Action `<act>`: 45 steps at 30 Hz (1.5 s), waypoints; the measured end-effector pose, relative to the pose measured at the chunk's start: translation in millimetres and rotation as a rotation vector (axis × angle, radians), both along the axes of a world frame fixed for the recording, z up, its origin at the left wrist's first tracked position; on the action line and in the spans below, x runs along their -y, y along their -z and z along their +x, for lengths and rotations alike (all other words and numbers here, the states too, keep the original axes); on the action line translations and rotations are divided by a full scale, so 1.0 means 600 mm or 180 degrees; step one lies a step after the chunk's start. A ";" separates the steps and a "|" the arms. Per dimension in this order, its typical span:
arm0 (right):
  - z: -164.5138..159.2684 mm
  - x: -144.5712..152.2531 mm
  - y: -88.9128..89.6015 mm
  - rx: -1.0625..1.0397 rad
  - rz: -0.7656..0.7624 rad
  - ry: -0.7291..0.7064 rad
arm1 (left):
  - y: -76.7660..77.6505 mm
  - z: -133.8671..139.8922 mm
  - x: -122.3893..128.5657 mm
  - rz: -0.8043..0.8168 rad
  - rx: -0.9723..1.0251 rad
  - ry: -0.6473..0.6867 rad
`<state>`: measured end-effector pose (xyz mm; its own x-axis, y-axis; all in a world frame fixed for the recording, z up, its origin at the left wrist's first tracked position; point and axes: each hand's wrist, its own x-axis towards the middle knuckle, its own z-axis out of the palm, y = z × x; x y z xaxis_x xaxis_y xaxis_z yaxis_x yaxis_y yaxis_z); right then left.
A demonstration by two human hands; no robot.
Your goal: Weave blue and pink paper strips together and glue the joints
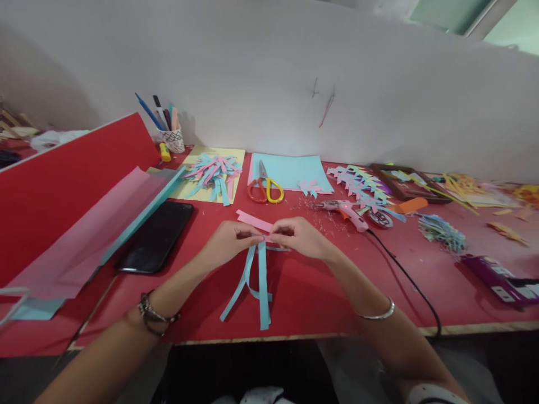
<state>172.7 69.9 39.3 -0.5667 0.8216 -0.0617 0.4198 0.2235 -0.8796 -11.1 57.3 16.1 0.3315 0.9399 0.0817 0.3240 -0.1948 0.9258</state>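
Observation:
My left hand (229, 242) and my right hand (301, 235) meet above the red table, each with thumb and fingers pinched on crossed paper strips. Light blue paper strips (263, 286) hang down from between my fingertips toward the table's front edge. Pink paper strips (255, 221) run crosswise behind and between my hands. The exact crossing point is partly hidden by my fingers. Scissors (266, 188) with one red and one yellow handle lie beyond my hands. A pink glue gun (345, 212) rests to the right of my right hand, its black cord trailing to the front edge.
A black phone (155, 238) and pink sheets (92, 235) lie left. Cut strips (214, 171) are piled on yellow paper; blue paper (290, 171) lies at the back. A woven paper chain (357, 182), a brown tray (410, 182) and a purple power strip (501, 280) are right. A pen cup (173, 139) stands back left.

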 end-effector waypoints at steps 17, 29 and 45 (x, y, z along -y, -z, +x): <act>0.017 0.011 0.033 0.1387 0.1239 -0.0639 | -0.007 -0.013 -0.006 -0.0372 0.0273 0.0163; 0.035 0.006 0.035 0.1325 0.1073 -0.0118 | -0.008 -0.021 -0.015 -0.0804 0.1274 -0.0367; 0.055 -0.002 0.024 0.1432 0.1137 -0.0686 | -0.018 -0.020 -0.019 -0.1526 0.2346 -0.0835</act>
